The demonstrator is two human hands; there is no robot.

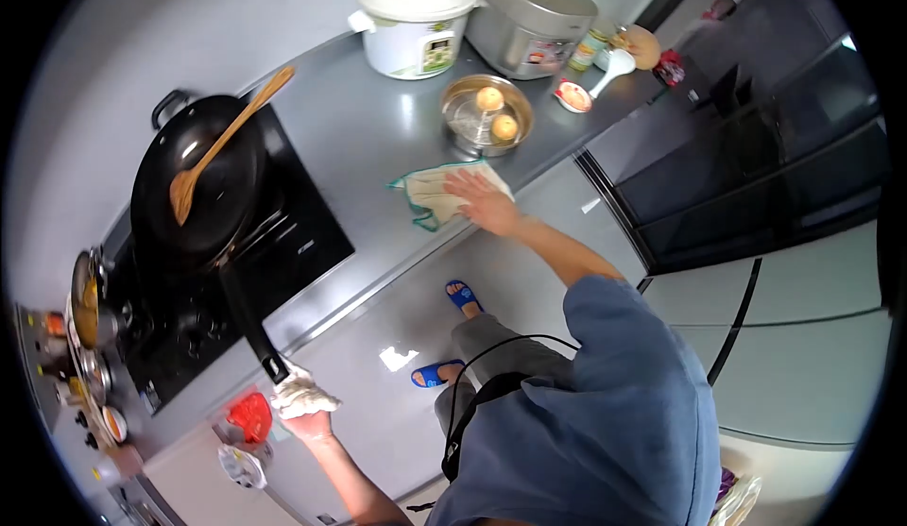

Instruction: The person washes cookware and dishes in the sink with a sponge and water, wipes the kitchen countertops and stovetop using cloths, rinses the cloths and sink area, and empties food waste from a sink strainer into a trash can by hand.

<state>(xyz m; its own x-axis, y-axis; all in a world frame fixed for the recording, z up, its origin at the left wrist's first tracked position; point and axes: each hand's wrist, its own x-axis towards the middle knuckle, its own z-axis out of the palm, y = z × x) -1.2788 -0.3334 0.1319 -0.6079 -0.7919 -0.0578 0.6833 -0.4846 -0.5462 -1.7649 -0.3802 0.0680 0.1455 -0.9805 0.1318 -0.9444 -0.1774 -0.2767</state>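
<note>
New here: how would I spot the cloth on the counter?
Find the counter beside the black hob. Near the metal bowl, the beige cloth lies under the right hand. Unlike the whitish cloth in the left hand, it has green edging.

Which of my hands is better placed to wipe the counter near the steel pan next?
Your right hand, probably: it lies spread on the green-edged cloth, near the steel pan. Your left hand, farther off, holds a white cloth at the wok handle.

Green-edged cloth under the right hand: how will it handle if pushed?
The cloth probably flops and bunches: its edge is crumpled. It likely slides easily, since the counter looks smooth and glossy. Probably light; it looks thin.
</note>
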